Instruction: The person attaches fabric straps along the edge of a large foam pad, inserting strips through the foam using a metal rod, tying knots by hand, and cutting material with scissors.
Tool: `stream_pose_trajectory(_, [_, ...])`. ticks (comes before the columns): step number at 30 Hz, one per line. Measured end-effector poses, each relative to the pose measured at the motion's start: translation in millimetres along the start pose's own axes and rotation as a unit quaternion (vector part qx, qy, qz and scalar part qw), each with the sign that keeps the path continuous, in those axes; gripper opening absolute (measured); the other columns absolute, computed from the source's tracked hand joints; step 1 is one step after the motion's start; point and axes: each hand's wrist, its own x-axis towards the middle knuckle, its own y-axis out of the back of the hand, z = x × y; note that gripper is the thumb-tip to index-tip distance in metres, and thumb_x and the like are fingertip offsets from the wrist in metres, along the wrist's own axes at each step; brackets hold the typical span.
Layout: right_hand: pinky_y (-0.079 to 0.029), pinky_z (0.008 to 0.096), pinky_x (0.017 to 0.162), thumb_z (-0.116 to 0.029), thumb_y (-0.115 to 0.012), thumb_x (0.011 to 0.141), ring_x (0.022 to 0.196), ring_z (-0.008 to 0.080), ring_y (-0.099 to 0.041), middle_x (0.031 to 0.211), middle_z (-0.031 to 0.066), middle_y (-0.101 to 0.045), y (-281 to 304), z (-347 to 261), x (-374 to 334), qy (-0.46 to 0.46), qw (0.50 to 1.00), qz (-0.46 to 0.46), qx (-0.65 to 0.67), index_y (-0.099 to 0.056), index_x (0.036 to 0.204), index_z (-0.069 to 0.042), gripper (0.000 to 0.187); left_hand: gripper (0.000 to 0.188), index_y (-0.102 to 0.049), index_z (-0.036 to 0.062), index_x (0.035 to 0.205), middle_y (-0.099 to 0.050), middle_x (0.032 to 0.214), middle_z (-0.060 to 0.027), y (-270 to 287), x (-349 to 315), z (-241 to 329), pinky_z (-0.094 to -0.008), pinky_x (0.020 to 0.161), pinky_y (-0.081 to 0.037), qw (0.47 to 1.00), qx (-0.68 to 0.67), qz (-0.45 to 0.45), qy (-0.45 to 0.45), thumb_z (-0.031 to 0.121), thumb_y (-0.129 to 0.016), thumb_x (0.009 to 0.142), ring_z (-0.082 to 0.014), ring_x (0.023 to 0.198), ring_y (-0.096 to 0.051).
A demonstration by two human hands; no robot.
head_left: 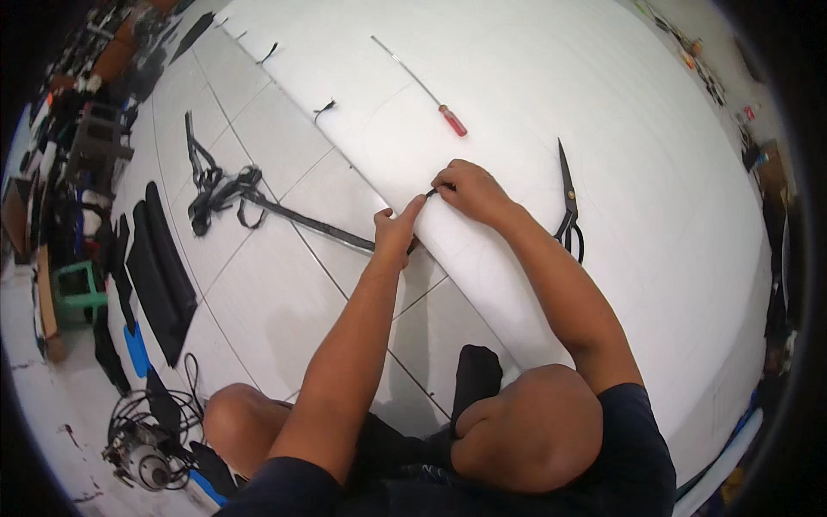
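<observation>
My right hand [472, 191] is closed in a pinch on a short dark end of black strip [432, 192], at the edge of a large white slab [517, 95] that looks like foam. Close by on its left, my left hand [398, 233] is closed, its thumb against the slab's edge. A long black ribbon-like strip [314, 224] runs from a tangled heap on the tiles up to my left hand. Farther along the same edge, small black ties [324, 109] stick out of the slab. The fingers partly hide the strip.
On the slab lie a long thin screwdriver [451, 121] with a red handle and black-handled scissors [569, 202]. Folded black material [162, 274], a green stool [79, 288] and a machine with cables [151, 461] are on the left. My knees flank the slab's near edge.
</observation>
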Motion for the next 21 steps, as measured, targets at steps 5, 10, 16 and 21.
stream_pose_trajectory(5, [-0.050,0.0387,0.089,-0.028,-0.065,0.088,0.106,0.0272,-0.061,0.110,0.0121,-0.065,53.9,-25.1,34.9,-0.092,0.994,-0.031,-0.052,-0.068,0.112,-0.009,0.030,0.118,-0.014,-0.0108,0.148,-0.049,0.132,-0.0298,1.1,3.9,10.2,-0.0376,0.075,-0.057,0.999,-0.010,-0.050,0.014,0.046,-0.083,0.071,-0.0308,0.109,-0.061])
stream_pose_trajectory(10, [-0.051,0.0455,0.090,-0.039,-0.063,0.091,0.112,0.0352,-0.055,0.122,0.0181,-0.054,26.9,1.6,87.2,-0.191,0.952,0.066,-0.228,-0.052,0.133,-0.010,0.052,0.114,-0.014,-0.0167,0.145,-0.049,0.135,-0.0333,-1.1,18.4,-12.9,-0.0363,0.099,-0.047,0.992,0.071,-0.008,-0.103,0.044,-0.081,0.076,-0.0354,0.119,-0.056])
stream_pose_trajectory(16, [-0.050,0.0480,0.087,-0.027,-0.054,0.093,0.098,0.0405,-0.062,0.106,0.0228,-0.063,40.1,21.2,61.9,-0.210,0.965,0.055,-0.143,-0.057,0.108,-0.003,0.028,0.116,-0.016,-0.0173,0.145,-0.048,0.135,-0.0337,-6.6,7.4,-13.7,-0.0361,0.101,-0.045,0.995,0.055,-0.025,-0.085,0.044,-0.082,0.073,-0.0365,0.122,-0.055])
stream_pose_trajectory(21, [-0.048,0.0472,0.091,-0.025,-0.050,0.096,0.103,0.0431,-0.063,0.107,0.0277,-0.066,111.5,-52.1,-33.7,-0.237,0.969,0.051,-0.052,-0.047,0.135,-0.013,0.042,0.113,-0.020,-0.0171,0.144,-0.049,0.135,-0.0329,-2.6,17.8,-16.7,-0.0388,0.102,-0.045,0.995,0.075,-0.026,-0.063,0.044,-0.083,0.072,-0.0379,0.123,-0.054])
